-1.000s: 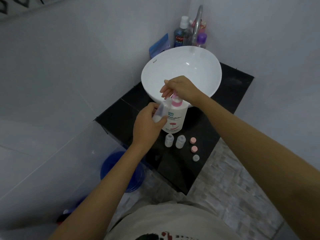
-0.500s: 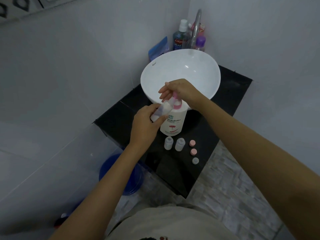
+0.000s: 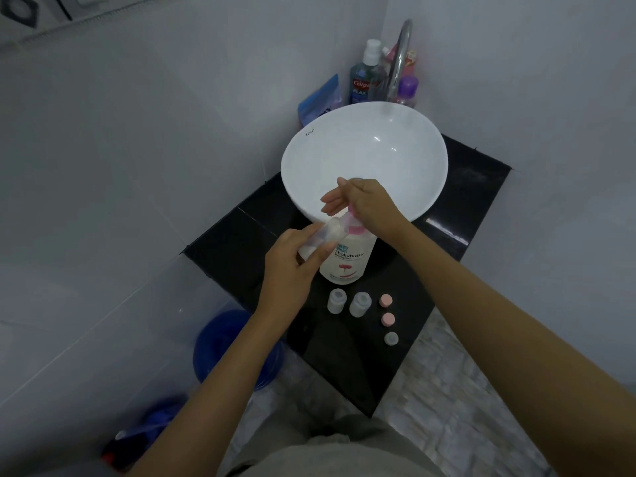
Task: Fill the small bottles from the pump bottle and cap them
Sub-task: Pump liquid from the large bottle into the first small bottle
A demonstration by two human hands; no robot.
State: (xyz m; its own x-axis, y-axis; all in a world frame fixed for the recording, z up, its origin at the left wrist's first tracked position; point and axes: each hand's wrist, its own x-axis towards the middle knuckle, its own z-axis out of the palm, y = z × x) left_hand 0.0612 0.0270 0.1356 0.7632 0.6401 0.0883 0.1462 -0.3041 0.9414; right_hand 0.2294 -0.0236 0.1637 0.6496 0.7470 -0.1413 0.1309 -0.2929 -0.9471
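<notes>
A white pump bottle point(image 3: 347, 259) with a pink pump stands on the black counter point(image 3: 347, 359) in front of the basin. My right hand point(image 3: 364, 204) rests on top of the pump head, fingers stretched out. My left hand point(image 3: 292, 266) holds a small clear bottle point(image 3: 323, 237), tilted, with its mouth up at the pump spout. Two more small bottles point(image 3: 336, 301) point(image 3: 360, 304) stand uncapped in front of the pump bottle. Right of them lie two pink caps point(image 3: 385, 300) point(image 3: 388, 319) and one grey cap point(image 3: 391, 338).
A white basin point(image 3: 406, 139) sits at the back of the counter under a metal tap point(image 3: 401, 56). Toiletry bottles point(image 3: 364, 77) and a blue pouch point(image 3: 321, 99) stand behind it. A blue bucket point(image 3: 220, 342) is on the floor at the left.
The view has shifted a little. My right hand has lifted its fingers slightly over the pump head; my left hand keeps the small bottle at the spout.
</notes>
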